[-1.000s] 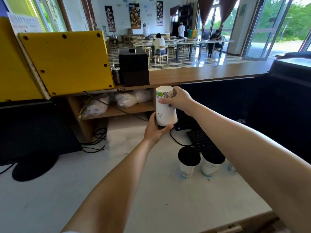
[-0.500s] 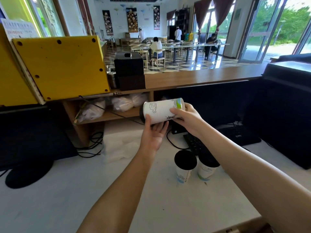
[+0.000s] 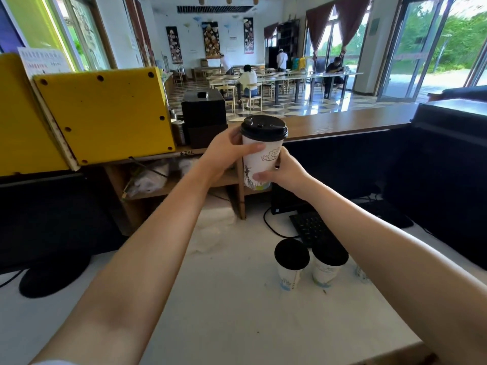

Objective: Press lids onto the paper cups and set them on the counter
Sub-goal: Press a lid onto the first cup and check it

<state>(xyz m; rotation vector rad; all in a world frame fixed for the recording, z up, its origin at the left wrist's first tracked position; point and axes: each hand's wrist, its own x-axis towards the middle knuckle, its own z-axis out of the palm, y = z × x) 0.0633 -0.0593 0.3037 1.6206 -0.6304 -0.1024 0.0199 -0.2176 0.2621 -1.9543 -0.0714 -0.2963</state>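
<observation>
Now we hold one paper cup [image 3: 261, 160] upright in the air above the white counter [image 3: 237, 299], its black lid [image 3: 263, 127] seated on the rim. Our left hand [image 3: 226, 151] wraps the upper part of the cup just under the lid, thumb across the front. Our right hand [image 3: 284, 173] grips the lower part near the base, fingers curled around the side. Below and to the right, two lidded cups [image 3: 291, 262] stand side by side on the counter, close together. Something pale sits just beside them at the edge of our right forearm; it may be another cup, but we cannot make it out. A black keyboard [image 3: 311, 227] lies just behind the two cups, and a yellow panel [image 3: 105, 114] leans on the wooden shelf to the left.
</observation>
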